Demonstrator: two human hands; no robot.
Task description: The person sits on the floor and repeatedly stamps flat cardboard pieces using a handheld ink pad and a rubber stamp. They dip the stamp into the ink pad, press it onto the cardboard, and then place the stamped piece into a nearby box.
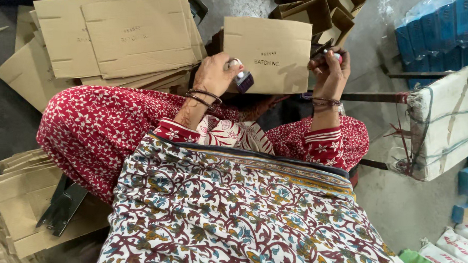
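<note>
A flat carton stands propped on the person's lap, at the far middle. The left hand is closed around a stamp, pressed at the carton's left edge. The right hand grips a small pink-tipped object at its right edge. Stamped cartons lie stacked far left; blue boxes sit far right.

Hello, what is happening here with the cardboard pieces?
A seated person holds a small stamp in the left hand, just at the left edge of a flat cardboard sheet that already bears printed marks. The right hand grips a small red-tipped object at the sheet's right edge. A pile of flattened cartons lies to the left, and folded boxes lie behind.
</note>
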